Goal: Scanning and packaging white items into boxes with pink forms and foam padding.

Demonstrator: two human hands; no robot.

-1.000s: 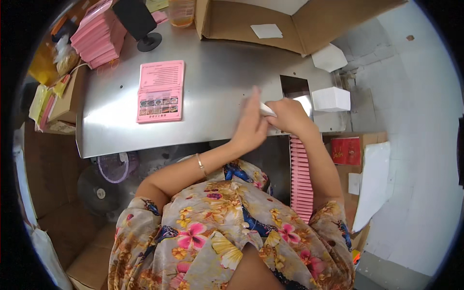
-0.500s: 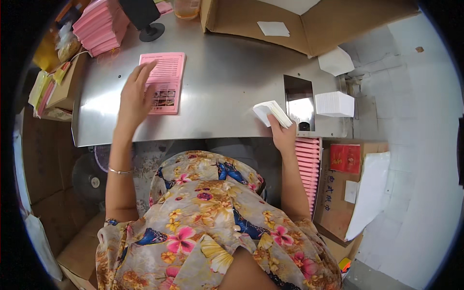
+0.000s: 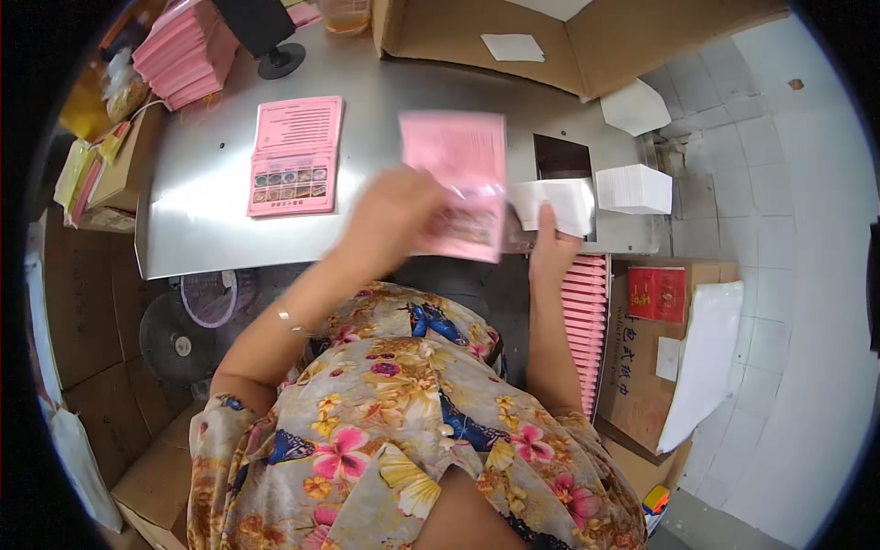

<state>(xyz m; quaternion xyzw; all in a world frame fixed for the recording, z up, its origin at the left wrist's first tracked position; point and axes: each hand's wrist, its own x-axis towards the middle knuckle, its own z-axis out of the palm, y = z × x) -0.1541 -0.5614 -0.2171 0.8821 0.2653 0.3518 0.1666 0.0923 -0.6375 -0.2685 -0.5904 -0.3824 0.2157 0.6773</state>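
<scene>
My left hand (image 3: 390,215), blurred by motion, grips a pink printed plastic sleeve (image 3: 466,151) by its left side over the middle of the metal table. The sleeve is upright to my view, its right edge close to the white folded paper napkins (image 3: 570,203). My right hand (image 3: 552,255) is closed on those napkins, thumb on top, near the table's front edge. To the left lies a neat pile of matching pink sleeves (image 3: 298,128), with text above and small pictures below. The left fingertips are partly hidden by blur.
A dark rectangular opening (image 3: 561,158) is set in the metal table (image 3: 197,183). Beside it stands a white napkin stack (image 3: 632,190). An open cardboard box (image 3: 477,73) occupies the back right. Bundled pink sleeves (image 3: 188,55) and a black stand (image 3: 280,60) are at the back left. Pink filled packs (image 3: 582,321) sit below right.
My left hand has moved right from the pile and now carries a pink sleeve. My right hand has shifted slightly right and turned the napkins flatter, bringing its thumb on top.
</scene>
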